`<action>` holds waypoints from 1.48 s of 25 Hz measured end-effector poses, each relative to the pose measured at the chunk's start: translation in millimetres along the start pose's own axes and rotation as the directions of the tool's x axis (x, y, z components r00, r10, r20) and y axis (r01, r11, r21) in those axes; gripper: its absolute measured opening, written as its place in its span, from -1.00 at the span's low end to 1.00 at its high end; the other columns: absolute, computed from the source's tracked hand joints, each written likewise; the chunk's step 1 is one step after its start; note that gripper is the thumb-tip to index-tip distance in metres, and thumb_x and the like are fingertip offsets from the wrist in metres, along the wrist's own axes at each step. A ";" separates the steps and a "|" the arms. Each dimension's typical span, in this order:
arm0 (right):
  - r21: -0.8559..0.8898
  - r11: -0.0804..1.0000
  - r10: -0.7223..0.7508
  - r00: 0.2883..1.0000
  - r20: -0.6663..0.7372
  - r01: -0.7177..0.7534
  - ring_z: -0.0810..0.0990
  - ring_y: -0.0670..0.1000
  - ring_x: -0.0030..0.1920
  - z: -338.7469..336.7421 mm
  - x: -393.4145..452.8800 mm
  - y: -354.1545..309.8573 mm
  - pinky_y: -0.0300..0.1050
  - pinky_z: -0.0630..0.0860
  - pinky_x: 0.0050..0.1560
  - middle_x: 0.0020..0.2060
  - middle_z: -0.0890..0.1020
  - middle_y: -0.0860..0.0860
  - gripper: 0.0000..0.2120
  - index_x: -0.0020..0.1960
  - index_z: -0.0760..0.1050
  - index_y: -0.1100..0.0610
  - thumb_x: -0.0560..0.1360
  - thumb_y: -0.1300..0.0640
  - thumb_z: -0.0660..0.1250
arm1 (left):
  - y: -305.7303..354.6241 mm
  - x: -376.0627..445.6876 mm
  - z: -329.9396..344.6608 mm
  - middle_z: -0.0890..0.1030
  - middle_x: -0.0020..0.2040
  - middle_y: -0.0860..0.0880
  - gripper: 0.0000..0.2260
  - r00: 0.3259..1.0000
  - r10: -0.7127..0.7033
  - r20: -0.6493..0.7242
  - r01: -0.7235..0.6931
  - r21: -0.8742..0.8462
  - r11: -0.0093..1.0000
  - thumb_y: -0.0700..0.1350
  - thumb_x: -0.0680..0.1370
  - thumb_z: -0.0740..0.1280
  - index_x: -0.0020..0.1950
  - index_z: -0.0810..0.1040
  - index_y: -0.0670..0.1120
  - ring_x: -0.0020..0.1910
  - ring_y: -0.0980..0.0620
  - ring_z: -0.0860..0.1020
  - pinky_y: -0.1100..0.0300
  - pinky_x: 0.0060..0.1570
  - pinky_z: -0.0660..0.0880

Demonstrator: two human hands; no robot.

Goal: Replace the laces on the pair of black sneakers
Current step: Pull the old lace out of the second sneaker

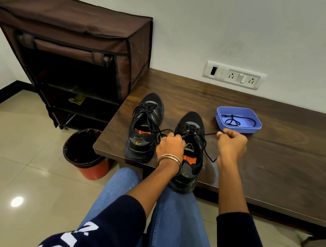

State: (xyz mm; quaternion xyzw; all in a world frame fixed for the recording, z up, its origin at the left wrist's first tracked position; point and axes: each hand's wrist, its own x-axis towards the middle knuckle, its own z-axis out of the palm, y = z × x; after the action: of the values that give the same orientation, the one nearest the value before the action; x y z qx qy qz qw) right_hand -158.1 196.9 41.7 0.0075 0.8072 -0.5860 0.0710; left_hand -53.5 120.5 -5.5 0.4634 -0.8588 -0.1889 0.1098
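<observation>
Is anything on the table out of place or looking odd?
One thing: the right sneaker overhangs the table's front edge, its heel past the wood and over the person's lap, while the left sneaker sits fully on the table. Nothing looks spilled or damaged; a black lace lies in the blue tray.

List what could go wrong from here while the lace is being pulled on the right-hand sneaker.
1. The right sneaker overhangs the table edge; a hard pull by the right hand on the lace might tip it off, though the left hand steadies it.
2. The blue tray sits just beyond the right hand and may get knocked.
</observation>
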 end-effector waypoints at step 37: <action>-0.574 0.686 -0.326 0.894 0.307 0.447 0.56 0.21 0.04 47.9 -22.0 15.0 0.09 0.40 0.11 -0.02 0.61 0.10 -0.80 -0.05 0.62 0.12 0.52 0.16 0.22 | -0.1 -1.7 -4.0 0.58 0.13 -0.17 -0.73 0.999 0.010 0.038 -0.009 -0.021 1.000 0.01 0.64 0.14 0.19 0.50 -0.12 0.12 -0.23 0.55 0.00 -0.06 0.48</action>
State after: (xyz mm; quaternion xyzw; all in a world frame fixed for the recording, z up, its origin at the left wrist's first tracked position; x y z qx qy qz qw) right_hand -129.8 157.8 15.8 -0.2407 0.9290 -0.2806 0.0167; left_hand -51.0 121.0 -1.9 0.4544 -0.8610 -0.2059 0.0992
